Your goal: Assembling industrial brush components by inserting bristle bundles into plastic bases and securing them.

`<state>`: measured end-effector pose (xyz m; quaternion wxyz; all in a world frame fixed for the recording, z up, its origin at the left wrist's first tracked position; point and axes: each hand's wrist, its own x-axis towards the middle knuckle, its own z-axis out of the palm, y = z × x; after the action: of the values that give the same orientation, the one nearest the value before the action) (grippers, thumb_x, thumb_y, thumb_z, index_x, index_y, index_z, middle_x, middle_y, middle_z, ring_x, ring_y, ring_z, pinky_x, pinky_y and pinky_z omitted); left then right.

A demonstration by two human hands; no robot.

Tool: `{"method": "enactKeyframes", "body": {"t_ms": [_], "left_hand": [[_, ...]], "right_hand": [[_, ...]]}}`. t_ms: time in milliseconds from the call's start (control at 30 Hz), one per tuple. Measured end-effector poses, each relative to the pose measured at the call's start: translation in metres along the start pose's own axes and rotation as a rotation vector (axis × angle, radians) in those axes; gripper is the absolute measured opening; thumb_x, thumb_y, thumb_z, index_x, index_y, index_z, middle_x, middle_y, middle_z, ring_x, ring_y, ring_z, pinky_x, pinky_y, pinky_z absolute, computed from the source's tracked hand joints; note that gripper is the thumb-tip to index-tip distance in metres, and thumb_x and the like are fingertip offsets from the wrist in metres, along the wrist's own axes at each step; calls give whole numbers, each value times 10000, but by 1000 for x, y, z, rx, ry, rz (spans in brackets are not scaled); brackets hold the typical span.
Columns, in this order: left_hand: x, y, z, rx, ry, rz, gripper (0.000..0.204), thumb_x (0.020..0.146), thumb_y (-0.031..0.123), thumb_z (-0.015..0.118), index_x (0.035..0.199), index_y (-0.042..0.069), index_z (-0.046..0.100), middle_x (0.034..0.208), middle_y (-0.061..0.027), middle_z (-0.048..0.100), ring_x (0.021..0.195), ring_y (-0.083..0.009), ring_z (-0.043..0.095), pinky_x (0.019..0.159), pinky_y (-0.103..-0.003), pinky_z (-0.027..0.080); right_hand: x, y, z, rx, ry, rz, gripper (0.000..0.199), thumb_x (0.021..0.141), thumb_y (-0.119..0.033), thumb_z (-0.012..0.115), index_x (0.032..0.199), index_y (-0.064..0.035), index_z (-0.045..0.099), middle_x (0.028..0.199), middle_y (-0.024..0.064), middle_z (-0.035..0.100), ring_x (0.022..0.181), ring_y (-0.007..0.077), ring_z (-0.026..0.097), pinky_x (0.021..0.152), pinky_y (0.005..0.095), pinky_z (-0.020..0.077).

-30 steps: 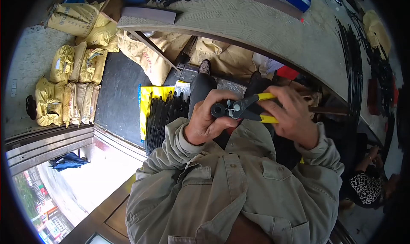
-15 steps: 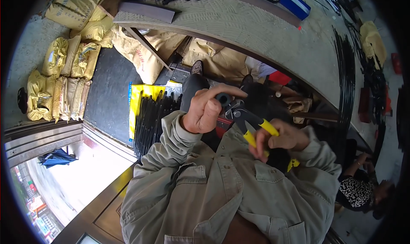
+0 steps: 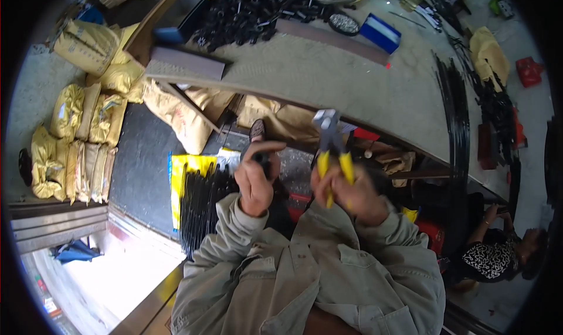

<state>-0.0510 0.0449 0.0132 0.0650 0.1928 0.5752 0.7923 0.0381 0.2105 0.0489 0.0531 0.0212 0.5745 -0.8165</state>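
**Both hands raised below bench edge**

Yellow sacks (image 3: 76,141) stacked far left, dark floor gap beside them. Left hand (image 3: 257,179) closed on a small dark part (image 3: 262,157). Just right, apart from it, right hand (image 3: 346,197) grips yellow-handled pliers (image 3: 332,147), long axis near upright, jaws pointing up toward the curved bench edge (image 3: 363,124). Blue box (image 3: 380,33) on bench.

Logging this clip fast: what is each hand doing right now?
Left hand: closed on a small dark part; what it is cannot be told.
Right hand: closed on yellow-handled pliers, head pointing up.
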Motion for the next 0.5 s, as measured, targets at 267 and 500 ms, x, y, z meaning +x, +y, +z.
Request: {"method": "enactKeyframes", "body": {"t_ms": [267,500], "left_hand": [[-7,1,8,167,-212,79,578,932,454,231,974,-46,518,577,-42,454,475,-94,394,470,-228,306],[4,-4,-12,85,-238,82,547,931,438,274,982,-54,507,605,-69,466,502,-103,415,479,-233,314]], "right_hand": [[186,-90,-166,-1426,671,-471,225,752,-194,646,849,8,620,804,104,612,755,223,601,644,326,466],[267,-84,-175,-1874,751,-229,233,734,-215,660,844,-19,598,907,146,559,820,334,585,656,427,468]]}}
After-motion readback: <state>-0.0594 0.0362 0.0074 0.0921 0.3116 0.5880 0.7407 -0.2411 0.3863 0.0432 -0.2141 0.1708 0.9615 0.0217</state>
